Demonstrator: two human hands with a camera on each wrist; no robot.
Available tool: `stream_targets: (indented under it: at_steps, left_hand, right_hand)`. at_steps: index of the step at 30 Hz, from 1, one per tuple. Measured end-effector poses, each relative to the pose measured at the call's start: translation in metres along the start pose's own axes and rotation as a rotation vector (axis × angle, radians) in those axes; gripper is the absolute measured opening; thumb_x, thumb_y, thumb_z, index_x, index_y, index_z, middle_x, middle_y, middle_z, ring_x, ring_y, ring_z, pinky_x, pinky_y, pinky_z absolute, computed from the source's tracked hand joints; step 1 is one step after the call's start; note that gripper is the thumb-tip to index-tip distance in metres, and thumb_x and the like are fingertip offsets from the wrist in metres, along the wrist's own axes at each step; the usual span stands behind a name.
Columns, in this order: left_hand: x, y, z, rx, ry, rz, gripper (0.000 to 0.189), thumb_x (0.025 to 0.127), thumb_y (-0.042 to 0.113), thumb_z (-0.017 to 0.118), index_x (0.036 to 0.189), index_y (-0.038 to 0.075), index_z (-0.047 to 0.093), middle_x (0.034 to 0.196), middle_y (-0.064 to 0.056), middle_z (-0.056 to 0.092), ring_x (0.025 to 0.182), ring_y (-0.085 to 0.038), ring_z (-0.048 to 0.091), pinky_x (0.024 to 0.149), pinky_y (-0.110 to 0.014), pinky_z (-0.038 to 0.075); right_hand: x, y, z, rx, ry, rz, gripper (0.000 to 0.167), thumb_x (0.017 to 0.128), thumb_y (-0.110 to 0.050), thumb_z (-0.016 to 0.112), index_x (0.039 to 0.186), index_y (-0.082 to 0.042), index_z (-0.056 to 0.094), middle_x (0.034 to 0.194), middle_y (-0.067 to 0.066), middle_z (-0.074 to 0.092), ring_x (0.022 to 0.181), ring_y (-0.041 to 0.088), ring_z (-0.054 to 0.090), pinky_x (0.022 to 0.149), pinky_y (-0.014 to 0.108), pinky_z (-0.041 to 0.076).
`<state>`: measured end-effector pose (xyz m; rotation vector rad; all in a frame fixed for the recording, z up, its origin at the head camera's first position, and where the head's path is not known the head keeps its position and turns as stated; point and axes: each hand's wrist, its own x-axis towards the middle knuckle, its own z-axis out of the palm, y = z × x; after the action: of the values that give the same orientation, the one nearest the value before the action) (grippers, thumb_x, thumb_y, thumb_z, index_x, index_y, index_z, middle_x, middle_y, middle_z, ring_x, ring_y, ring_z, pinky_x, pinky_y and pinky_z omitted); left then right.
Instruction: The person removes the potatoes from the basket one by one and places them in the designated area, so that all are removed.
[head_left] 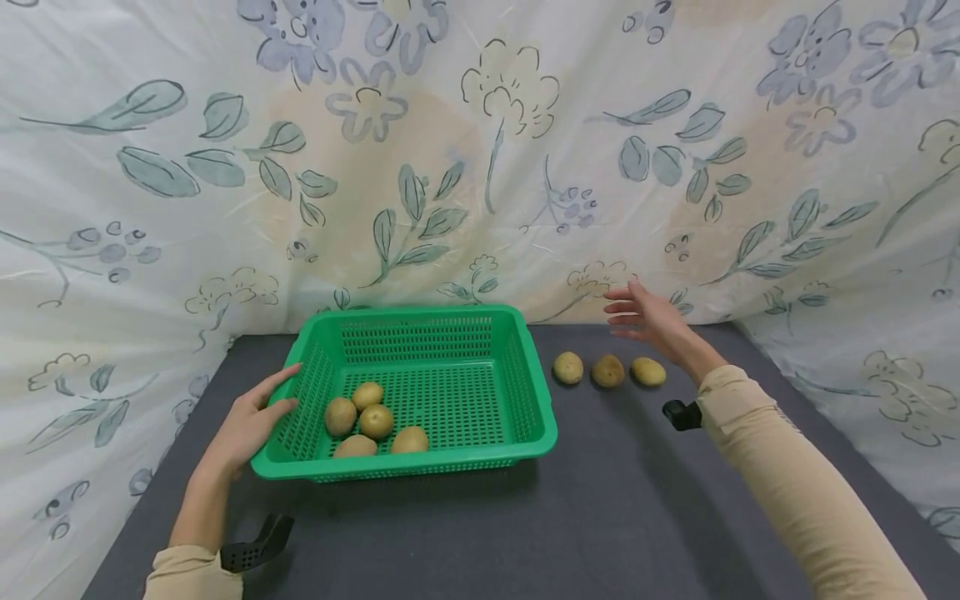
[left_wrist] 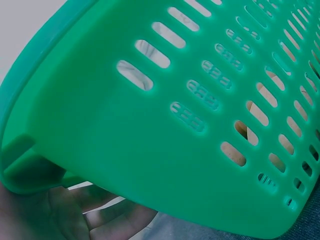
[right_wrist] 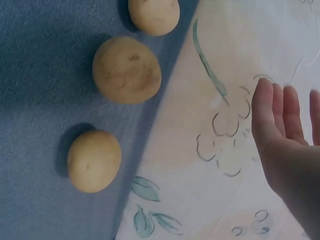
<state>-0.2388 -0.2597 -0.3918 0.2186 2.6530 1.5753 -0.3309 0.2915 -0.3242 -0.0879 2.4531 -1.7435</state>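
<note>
A green plastic basket [head_left: 420,460] with slotted walls stands on the dark table. My left hand [head_left: 251,421] grips its left rim; in the left wrist view several fingers [left_wrist: 120,220] show at the outer wall [left_wrist: 125,140]. Several potatoes [head_left: 377,422] lie in the basket's left part. To its right, three potatoes sit in a row: a round one [head_left: 567,367], a browner one [head_left: 607,371] and a yellower oval one [head_left: 648,372]. Above and behind this row my right hand [head_left: 648,317] is raised, fingers spread and holding nothing. The right wrist view shows it apart from the potatoes.
A floral sheet [head_left: 510,183] hangs behind the table and along both sides. The dark tabletop [head_left: 480,542] extends in front of the basket and to its right. A black wrist mount [head_left: 258,546] sits on the left forearm, another [head_left: 682,414] on the right.
</note>
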Motion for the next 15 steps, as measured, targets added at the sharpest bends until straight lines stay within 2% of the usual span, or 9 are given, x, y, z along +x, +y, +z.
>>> stream_targets:
  at_steps: [8, 12, 15]
  left_hand:
    - [-0.001, 0.001, 0.0, -0.009, -0.002, -0.01, 0.057, 0.103, 0.019, 0.043, 0.154, 0.011, 0.019, 0.155, -0.026, 0.007, 0.135, -0.052, 0.015, 0.096, -0.064, 0.032]
    - [-0.001, 0.001, 0.001, -0.007, -0.002, -0.015, 0.056, 0.103, 0.02, 0.042, 0.154, 0.012, 0.019, 0.154, -0.027, 0.009, 0.133, -0.051, 0.021, 0.092, -0.058, 0.039]
    - [-0.001, 0.001, 0.0, -0.005, -0.002, -0.007, 0.056, 0.103, 0.02, 0.043, 0.154, 0.012, 0.019, 0.154, -0.027, 0.009, 0.134, -0.052, 0.019, 0.093, -0.06, 0.037]
  right_hand:
    - [0.005, -0.011, 0.016, 0.026, -0.082, -0.023, 0.083, 0.095, -0.065, 0.026, 0.145, 0.001, 0.036, 0.139, 0.025, 0.039, 0.125, 0.041, 0.04, 0.101, 0.05, 0.038]
    - [0.009, -0.018, 0.024, 0.045, -0.119, -0.031, 0.082, 0.094, -0.065, 0.027, 0.144, -0.001, 0.038, 0.135, 0.021, 0.043, 0.119, 0.035, 0.046, 0.1, 0.049, 0.039]
    - [0.011, -0.024, 0.029, 0.056, -0.141, -0.036, 0.081, 0.094, -0.066, 0.029, 0.142, -0.002, 0.04, 0.132, 0.019, 0.045, 0.112, 0.029, 0.051, 0.099, 0.048, 0.04]
